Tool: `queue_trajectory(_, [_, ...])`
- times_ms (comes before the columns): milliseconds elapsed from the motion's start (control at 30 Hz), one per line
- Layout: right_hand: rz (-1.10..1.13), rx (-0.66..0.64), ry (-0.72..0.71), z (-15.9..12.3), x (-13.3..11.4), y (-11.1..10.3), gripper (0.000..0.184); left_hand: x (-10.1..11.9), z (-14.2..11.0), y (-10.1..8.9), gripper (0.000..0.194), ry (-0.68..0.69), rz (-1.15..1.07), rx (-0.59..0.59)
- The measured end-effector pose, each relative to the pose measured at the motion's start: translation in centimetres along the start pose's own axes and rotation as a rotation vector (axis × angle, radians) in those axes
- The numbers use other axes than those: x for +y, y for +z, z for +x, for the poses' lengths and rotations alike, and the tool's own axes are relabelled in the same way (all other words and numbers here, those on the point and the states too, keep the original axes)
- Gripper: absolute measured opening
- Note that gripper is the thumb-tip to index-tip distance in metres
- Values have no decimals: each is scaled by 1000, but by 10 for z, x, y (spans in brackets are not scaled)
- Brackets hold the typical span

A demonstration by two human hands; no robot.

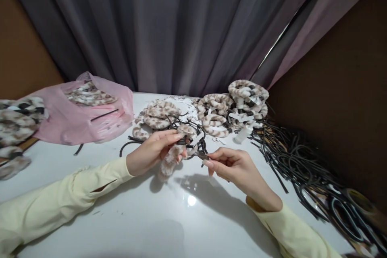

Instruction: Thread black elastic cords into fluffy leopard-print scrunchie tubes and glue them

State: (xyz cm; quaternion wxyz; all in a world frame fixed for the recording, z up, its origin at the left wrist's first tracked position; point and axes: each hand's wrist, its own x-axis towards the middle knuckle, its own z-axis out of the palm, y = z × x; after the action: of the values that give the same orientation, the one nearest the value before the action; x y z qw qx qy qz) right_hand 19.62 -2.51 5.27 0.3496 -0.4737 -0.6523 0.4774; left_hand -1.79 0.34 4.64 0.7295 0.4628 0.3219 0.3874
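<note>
I have the fur piece in the left hand, raised over the middle of the tabletop, in front of the tangled tubes. I judge it light and soft: the plush should squash under a pinch and give decent grip, with little risk of breaking. I'd take it around its thick body, pressing through the pile, since a grip on loose hairs alone could slide.

The left fingers are closed on the fur, thumb on the near side, the others curled around behind. The right hand is just beside it, thumb and forefinger pinched together on a dark bit; whether that is a tube end or something else, I can't tell. If it is tube, I'd expect it to be springy and smooth, best pinched close to the tip. A pale strip shows between the two hands; I can't make out what it's attached to.
</note>
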Motion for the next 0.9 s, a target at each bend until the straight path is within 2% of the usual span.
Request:
queue_trajectory(267, [83,3,-51,4,10,2,25,-1,0,0,18,-64,-44,-29])
queue_trajectory(667, [110,7,-63,3,8,4,25,-3,-1,-1,21,-47,-21,-88])
queue_trajectory(900, [57,40,-92,1,6,6,25,-1,-2,2,26,-29,110,-53])
